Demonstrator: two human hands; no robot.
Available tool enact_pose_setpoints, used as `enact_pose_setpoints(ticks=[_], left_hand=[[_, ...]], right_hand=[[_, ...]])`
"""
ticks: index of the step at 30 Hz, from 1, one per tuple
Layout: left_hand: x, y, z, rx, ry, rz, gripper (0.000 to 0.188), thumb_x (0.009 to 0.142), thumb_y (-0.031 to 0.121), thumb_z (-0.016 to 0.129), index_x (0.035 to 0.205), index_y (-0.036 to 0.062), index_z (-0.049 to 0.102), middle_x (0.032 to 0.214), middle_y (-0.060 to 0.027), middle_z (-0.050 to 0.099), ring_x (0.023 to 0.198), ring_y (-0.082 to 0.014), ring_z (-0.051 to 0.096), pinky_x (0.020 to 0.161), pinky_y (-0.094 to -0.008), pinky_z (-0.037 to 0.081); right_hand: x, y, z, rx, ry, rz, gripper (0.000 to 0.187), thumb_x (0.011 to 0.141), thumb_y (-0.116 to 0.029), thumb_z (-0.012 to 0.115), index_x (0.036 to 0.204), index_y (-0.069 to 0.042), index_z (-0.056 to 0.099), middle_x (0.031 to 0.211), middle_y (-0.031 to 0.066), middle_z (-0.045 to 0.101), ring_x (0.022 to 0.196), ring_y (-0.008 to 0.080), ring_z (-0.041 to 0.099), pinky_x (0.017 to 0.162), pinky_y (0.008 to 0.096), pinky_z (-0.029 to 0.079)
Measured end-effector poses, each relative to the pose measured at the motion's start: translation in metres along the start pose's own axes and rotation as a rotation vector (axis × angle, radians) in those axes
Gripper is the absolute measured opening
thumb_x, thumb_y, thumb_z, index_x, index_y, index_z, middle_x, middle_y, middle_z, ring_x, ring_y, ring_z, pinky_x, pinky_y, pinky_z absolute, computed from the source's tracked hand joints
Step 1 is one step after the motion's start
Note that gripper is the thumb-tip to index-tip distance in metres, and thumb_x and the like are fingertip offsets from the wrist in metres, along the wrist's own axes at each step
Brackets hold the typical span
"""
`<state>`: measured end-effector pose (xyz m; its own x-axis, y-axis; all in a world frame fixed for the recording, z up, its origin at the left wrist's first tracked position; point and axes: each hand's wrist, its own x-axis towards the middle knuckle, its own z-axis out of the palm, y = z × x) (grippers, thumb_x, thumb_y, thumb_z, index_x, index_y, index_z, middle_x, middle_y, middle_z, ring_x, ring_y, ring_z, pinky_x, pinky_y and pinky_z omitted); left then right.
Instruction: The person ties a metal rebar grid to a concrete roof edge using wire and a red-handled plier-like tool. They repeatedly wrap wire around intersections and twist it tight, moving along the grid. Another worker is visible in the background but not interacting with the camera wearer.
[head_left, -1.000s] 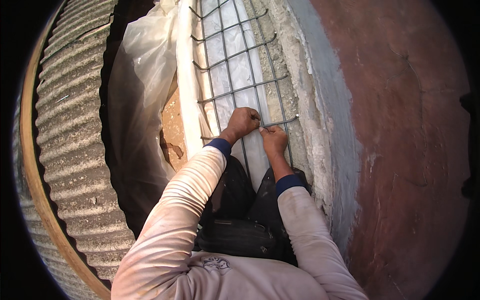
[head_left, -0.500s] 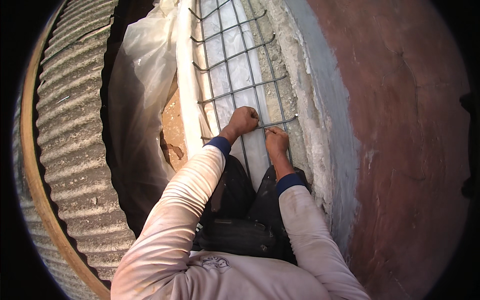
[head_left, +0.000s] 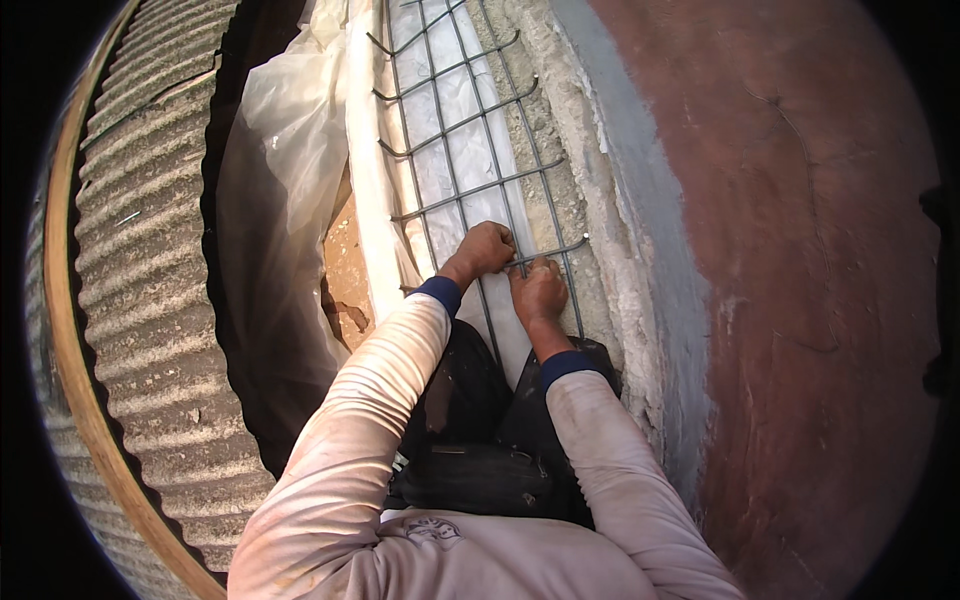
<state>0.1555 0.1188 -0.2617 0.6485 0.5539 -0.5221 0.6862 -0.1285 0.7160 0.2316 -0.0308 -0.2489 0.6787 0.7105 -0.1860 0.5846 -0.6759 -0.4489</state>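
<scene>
I saw the steel grid (head_left: 500, 183) laid toward 12 o'clock; L hand (head_left: 487, 248) & R hand (head_left: 540, 292) curled at a crossbar (head_left: 560, 248), pinch hidden, so couldn't tell what was done/left there.

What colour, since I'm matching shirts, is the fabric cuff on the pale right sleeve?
The pale right sleeve has a navy-blue fabric cuff, clearest in the head view.

"Where are you?"
"On a building site: I have a steel grid (head_left: 444, 135) before me, rough concrete (head_left: 612, 225) along its right edge and corrugated sheeting (head_left: 150, 300) beyond the left."
</scene>
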Motion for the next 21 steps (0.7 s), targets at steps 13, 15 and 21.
enact_pose_setpoints(ticks=[13,15,21], left_hand=[[0.004,-0.009,0.003,0.303,0.122,0.302,0.011,0.079,0.014,0.07,0.081,0.008,0.079,0.082,-0.0179,0.077,0.078,-0.0374,0.075,0.077,-0.0441,0.061],[0.004,-0.007,0.001,0.337,0.093,0.303,0.011,0.078,0.014,0.069,0.08,0.0078,0.079,0.082,-0.0181,0.076,0.079,-0.0377,0.075,0.077,-0.0447,0.061],[-0.004,-0.001,-0.009,0.344,0.019,0.281,0.013,0.077,0.013,0.069,0.082,0.0054,0.078,0.083,-0.0193,0.076,0.08,-0.0389,0.074,0.078,-0.0449,0.06]], right_hand=[[-0.01,0.003,0.008,-0.16,-0.012,-0.175,0.029,0.104,-0.028,0.062,0.114,-0.001,0.066,0.113,0.0222,0.066,0.109,0.0403,0.067,0.094,0.0513,0.056],[-0.009,0.005,0.009,-0.089,0.03,-0.18,0.027,0.104,-0.028,0.063,0.113,-0.002,0.066,0.113,0.0215,0.067,0.108,0.0408,0.068,0.093,0.051,0.057],[-0.011,-0.001,0.0,0.023,0.092,-0.038,0.03,0.1,-0.025,0.069,0.122,-0.005,0.067,0.115,0.0187,0.072,0.104,0.0418,0.072,0.088,0.052,0.059]])
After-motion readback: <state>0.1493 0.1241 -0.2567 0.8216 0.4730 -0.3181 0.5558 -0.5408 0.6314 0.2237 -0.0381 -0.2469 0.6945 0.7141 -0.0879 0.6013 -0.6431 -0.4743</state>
